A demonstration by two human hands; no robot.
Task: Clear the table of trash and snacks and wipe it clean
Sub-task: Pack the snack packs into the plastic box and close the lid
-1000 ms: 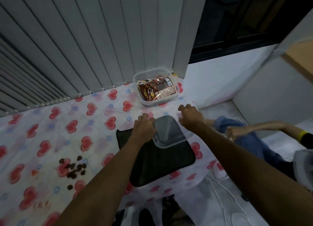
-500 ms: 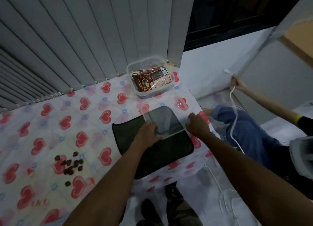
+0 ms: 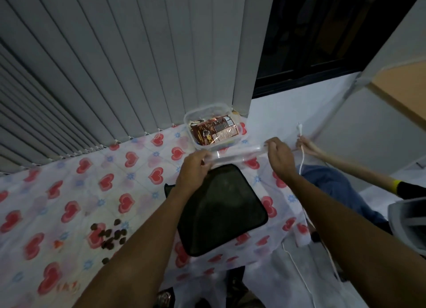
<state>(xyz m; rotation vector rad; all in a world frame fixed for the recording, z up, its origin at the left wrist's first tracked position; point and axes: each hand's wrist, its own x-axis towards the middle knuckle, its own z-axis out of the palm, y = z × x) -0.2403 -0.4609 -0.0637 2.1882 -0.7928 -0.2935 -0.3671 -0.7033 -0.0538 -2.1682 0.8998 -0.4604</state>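
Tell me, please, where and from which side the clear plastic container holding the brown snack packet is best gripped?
Grip the clear plastic container by its two short end walls, hands coming down from above, one each side. It is open-topped with a raised rim, and the white vertical blinds crowd its far side. Both hands now hold the clear plastic lid.

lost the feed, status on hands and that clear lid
Left hand and right hand both grip clear lid, held just short of open snack container. Crumbs on tablecloth. Path clear.
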